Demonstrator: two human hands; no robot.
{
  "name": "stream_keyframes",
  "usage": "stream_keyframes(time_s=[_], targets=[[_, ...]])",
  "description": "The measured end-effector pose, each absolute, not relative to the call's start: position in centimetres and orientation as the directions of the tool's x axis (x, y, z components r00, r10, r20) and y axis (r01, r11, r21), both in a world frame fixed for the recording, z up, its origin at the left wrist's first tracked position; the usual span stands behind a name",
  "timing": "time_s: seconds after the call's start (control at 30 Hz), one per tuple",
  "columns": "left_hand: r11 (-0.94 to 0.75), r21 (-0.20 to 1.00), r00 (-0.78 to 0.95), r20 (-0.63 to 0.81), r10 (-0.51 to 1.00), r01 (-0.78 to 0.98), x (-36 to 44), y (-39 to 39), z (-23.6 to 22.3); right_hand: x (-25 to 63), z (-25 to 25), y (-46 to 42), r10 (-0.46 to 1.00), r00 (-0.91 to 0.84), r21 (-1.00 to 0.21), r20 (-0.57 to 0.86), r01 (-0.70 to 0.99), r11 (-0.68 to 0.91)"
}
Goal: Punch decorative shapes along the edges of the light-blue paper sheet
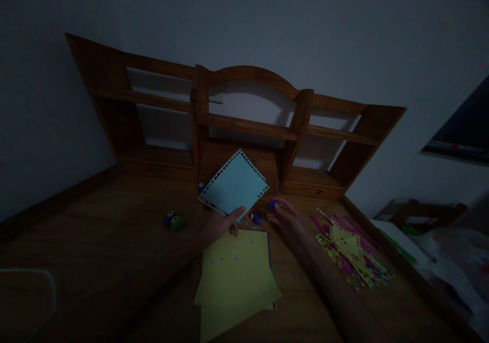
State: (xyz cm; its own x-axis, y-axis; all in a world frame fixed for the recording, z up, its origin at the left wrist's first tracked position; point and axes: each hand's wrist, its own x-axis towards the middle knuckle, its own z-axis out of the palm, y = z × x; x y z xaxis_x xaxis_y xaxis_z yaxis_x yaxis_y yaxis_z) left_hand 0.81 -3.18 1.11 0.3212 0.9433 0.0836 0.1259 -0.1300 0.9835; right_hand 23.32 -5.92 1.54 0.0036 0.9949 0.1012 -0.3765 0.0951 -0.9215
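My left hand pinches the lower corner of a light blue sheet of paper, which is tilted up above the desk. Rows of small punched holes run along the sheet's edges. To the right, my right hand has its fingers closed on a small purple craft punch. Another purple punch lies on the desk between my hands, with small blue paper bits around it. Below my hands, a stack of yellow paper carries a few blue bits on top.
A pile of punched yellow and pink paper strips lies at the right. Purple and green punches stand at the left, and one more sits behind the blue sheet. A wooden shelf unit closes off the desk's back.
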Motion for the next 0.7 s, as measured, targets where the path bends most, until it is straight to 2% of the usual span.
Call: stream_keyframes(time_s=[0.1, 0.37, 0.7], targets=[[-0.104, 0.986, 0.294, 0.061, 0.954, 0.134, 0.9, -3.7, 1.7, 23.0, 1.3, -5.9, 0.994, -0.034, -0.927, 0.107, -0.366, 0.088], [-0.121, 0.98, 0.293, 0.071, 0.953, 0.157, 1.0, -3.8, 1.0, 22.3, 1.3, -6.1, 0.994, -0.004, -0.955, 0.111, -0.277, 0.105], [-0.102, 0.964, 0.318, 0.02, 0.948, 0.244, 1.1, -3.5, -0.4, 22.4, 0.8, -6.0, 0.995, -0.036, -0.947, 0.098, -0.31, 0.082]])
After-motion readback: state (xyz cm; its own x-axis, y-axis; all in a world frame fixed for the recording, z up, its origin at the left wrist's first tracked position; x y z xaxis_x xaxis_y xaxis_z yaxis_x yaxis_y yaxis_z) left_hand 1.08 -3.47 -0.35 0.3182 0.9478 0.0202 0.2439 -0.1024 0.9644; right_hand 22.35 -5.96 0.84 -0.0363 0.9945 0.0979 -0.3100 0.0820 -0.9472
